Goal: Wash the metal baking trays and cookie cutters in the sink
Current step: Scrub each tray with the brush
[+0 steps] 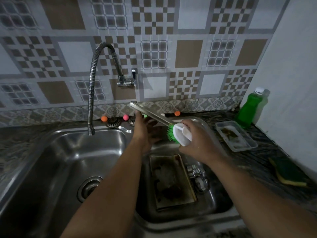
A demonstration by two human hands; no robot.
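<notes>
1. Scrubbing over the right basin of the steel sink (56,152), a person's left hand (145,133) props up a metal baking tray (151,114) on edge, fingers spread flat against its underside.
2. Their right hand (197,143) grips a green-bristled brush (178,134), its bristles touching the tray's lower end.
3. A second, stained tray (171,181) lies in the basin beside metal cookie cutters (199,176).
4. Green dish soap (248,109) and a sponge (289,174) sit on the tabletop.
</notes>
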